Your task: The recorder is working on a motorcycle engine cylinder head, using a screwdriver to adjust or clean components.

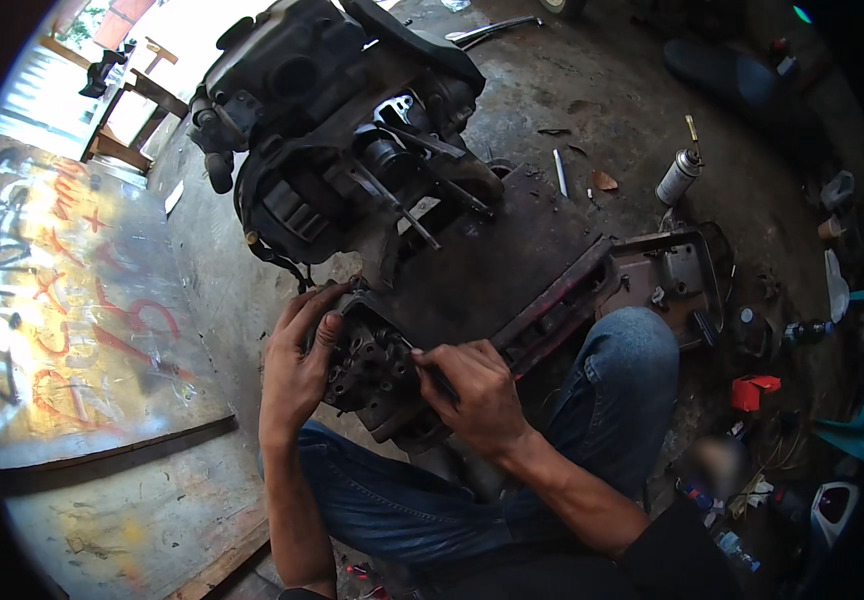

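A dark, greasy metal engine part with several holes, which looks like a cylinder head, sits low between my knees. My left hand grips its left side, the fingers curled over the top edge and the thumb bent down. At its right side is my right hand, closed in a pinch. A thin, light tip shows by those fingertips, but the rest of what they hold is hidden. Just beyond stands a partly dismantled engine, its long studs and a round piston exposed.
A dark flat board lies under the engine. To its right is a reddish metal frame. A spray can stands on the floor beyond, and a red box lies right. A paint-marked board is at left.
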Tool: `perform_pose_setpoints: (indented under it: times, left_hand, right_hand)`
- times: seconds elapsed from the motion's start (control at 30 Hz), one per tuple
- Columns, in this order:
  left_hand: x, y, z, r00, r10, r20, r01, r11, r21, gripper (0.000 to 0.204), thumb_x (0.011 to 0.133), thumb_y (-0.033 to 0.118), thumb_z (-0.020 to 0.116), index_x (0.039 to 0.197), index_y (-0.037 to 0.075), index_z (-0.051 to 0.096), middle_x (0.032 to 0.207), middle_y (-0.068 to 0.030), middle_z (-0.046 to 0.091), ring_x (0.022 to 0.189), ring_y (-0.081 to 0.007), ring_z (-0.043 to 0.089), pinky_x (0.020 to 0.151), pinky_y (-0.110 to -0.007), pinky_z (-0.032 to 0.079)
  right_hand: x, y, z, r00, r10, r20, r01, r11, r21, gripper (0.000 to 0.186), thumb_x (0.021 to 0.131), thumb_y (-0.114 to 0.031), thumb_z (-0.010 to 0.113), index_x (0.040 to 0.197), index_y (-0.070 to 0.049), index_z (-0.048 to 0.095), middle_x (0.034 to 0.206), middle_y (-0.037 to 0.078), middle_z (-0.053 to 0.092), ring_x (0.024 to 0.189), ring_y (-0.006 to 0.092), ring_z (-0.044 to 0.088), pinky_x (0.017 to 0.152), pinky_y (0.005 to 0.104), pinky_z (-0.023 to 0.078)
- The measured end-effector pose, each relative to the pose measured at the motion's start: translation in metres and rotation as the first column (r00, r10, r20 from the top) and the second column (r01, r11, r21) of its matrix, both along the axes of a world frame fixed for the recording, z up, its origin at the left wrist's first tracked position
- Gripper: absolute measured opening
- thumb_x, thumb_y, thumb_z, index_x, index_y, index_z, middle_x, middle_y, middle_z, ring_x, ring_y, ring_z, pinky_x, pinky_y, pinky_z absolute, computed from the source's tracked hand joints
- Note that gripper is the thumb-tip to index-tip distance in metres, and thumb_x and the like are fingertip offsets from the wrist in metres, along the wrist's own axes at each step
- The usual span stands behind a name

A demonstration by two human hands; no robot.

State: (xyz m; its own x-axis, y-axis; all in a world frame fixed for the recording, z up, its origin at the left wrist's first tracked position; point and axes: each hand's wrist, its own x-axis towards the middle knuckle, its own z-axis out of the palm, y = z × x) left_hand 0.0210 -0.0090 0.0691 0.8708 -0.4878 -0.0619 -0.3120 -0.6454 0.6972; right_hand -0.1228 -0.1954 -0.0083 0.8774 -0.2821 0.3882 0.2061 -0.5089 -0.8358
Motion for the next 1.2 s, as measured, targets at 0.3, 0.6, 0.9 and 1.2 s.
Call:
perform_pose_setpoints:
  times: [0.3,0.6,0.9,1.2]
  left_hand:
    - [0.005,0.003,-0.004,0.998,0.036,-0.045,-0.038,0.998,-0.044,0.048,0.113,0.045,0.063,0.141,0.007,0.074,0.135,-0.0188,0.072,0.125,-0.0356,0.071,0.107,-0.042,0.054]
    - [0.004,-0.007,0.0,1.0,-0.024,0.019,0.024,1.0,0.004,0.047,0.112,0.046,0.064,0.143,0.012,0.075,0.137,-0.02,0.071,0.127,-0.0395,0.068,0.109,-0.046,0.053]
    - [0.003,0.001,-0.005,0.995,-0.061,0.079,0.055,0.996,0.076,0.049,0.114,0.048,0.059,0.146,0.013,0.073,0.14,-0.0202,0.069,0.132,-0.0388,0.065,0.113,-0.045,0.049]
    - [0.004,-0.001,-0.005,1.0,-0.024,0.006,0.024,0.999,0.029,0.048,0.118,0.047,0.05,0.144,0.017,0.076,0.141,-0.0212,0.069,0.133,-0.0424,0.063,0.114,-0.048,0.047]
  right_hand:
    - [0.009,-0.001,-0.003,0.999,0.028,0.026,-0.028,1.0,0.002,0.025,0.096,-0.004,0.079,0.119,-0.007,0.073,0.097,0.009,0.076,0.091,0.0286,0.075,0.089,0.0416,0.052]
    - [0.021,-0.007,0.004,0.999,0.019,0.03,-0.019,0.999,0.026,0.026,0.096,-0.003,0.078,0.121,-0.008,0.074,0.101,0.009,0.077,0.095,0.0287,0.075,0.09,0.043,0.053]
    - [0.018,-0.016,0.024,0.998,0.045,-0.046,-0.045,0.999,0.018,0.026,0.097,-0.007,0.079,0.122,-0.007,0.074,0.105,0.011,0.08,0.097,0.0282,0.078,0.089,0.0417,0.055]
    - [0.026,-0.004,0.039,0.994,0.035,-0.101,-0.024,0.994,0.108,0.023,0.102,-0.014,0.078,0.122,-0.005,0.074,0.097,0.012,0.081,0.084,0.0279,0.079,0.081,0.0402,0.059]
